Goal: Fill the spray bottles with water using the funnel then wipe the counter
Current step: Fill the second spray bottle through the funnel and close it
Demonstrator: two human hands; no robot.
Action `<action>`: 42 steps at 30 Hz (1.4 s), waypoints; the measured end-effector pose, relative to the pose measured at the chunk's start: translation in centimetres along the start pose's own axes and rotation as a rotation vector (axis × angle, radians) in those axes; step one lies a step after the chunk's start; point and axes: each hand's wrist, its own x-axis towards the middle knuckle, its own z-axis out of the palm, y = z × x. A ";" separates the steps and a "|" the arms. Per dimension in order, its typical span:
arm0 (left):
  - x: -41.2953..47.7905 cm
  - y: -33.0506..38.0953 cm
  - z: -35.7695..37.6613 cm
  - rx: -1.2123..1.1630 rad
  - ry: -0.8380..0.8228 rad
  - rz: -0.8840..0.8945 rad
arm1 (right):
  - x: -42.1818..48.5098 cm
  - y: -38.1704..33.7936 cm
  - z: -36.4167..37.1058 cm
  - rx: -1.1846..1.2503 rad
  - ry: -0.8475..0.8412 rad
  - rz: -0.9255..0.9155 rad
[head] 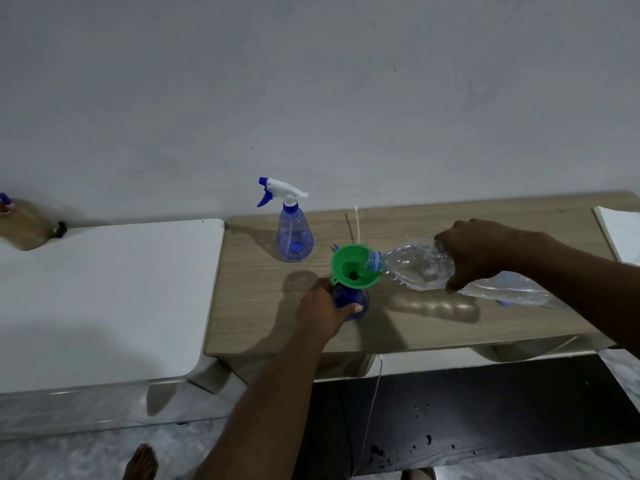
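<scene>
The white table (104, 289) stands just beside the left edge of the wooden counter (256, 306), whose front left stretch lies bare up to the near edge. A white sheet (620, 233) is cut off at the right border. The clear water bottle (415, 265) lies tilted, mouth over the rim of the green funnel (351, 263); its base end is hard to make out against the right forearm. The right hand (485, 254) wraps it from above, fingers curled round the body. The left hand (322, 310) grips the blue spray bottle (349, 301) under the funnel (mostly hidden by both). A second spray bottle (294, 237), trigger head on, stands apart behind.
</scene>
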 end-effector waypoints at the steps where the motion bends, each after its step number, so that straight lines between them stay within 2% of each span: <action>1: 0.0 0.0 0.0 0.001 -0.001 -0.001 | 0.0 0.0 0.0 -0.005 0.003 -0.002; 13: -0.1 0.1 -0.2 -0.004 -0.003 -0.009 | 0.0 -0.1 0.0 -0.018 0.005 -0.010; 21: -0.1 0.2 -0.2 -0.019 -0.009 -0.028 | 0.2 0.5 1.3 0.141 0.055 -0.022; 25: -0.1 0.2 -0.1 -0.012 -0.003 -0.026 | 0.3 1.1 3.1 0.389 0.208 0.017; 34: 0.0 0.0 -0.1 0.001 -0.003 -0.006 | -0.1 0.3 4.9 1.087 0.672 0.209; 39: 0.0 0.1 -0.1 0.011 0.003 -0.022 | 3.3 -0.8 5.2 1.325 0.874 0.382; 42: 0.0 0.2 -0.2 -0.009 0.003 -0.034 | 5.2 -1.1 5.0 1.390 0.925 0.453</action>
